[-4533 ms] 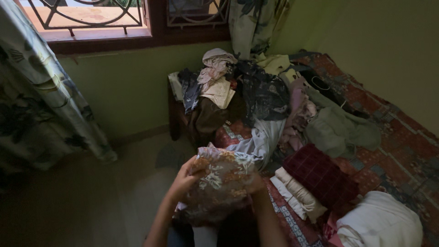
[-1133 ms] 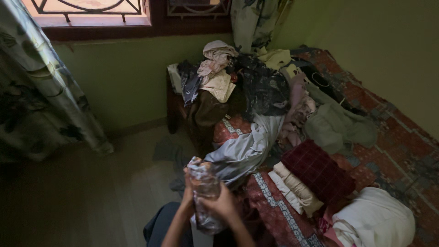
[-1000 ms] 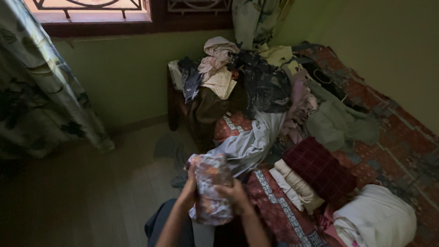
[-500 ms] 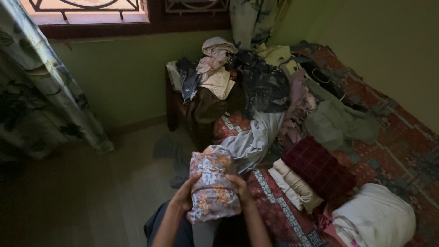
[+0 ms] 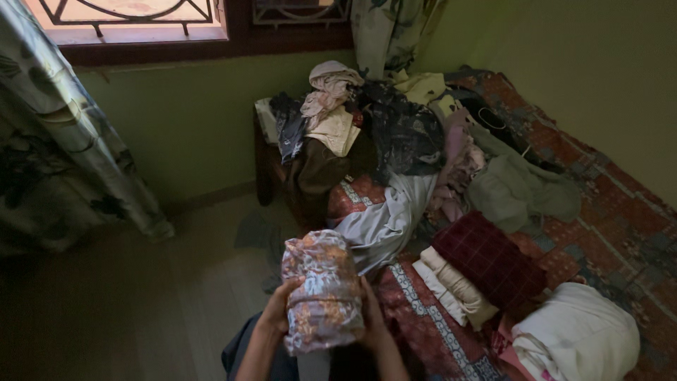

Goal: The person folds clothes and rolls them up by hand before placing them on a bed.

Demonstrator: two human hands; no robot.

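Observation:
A folded floral cloth (image 5: 321,289) in brown, orange and white is held upright in front of me, rolled into a compact bundle. My left hand (image 5: 276,312) grips its left side and my right hand (image 5: 371,321) grips its right side. The bundle hovers over my lap at the near edge of the bed (image 5: 620,212). Just right of it lie a folded maroon checked cloth (image 5: 489,257), a folded cream cloth (image 5: 451,288) and a white bundle (image 5: 578,339).
A heap of unfolded clothes (image 5: 402,134) covers the far end of the bed, with a grey garment (image 5: 384,219) trailing towards me. A patterned curtain (image 5: 63,148) hangs at left under a barred window (image 5: 127,17). The wooden floor (image 5: 127,296) lies to my left.
The floral cloth has gone from a wide loose piece to a tight folded bundle, and both hands have turned it upright and squared it between them.

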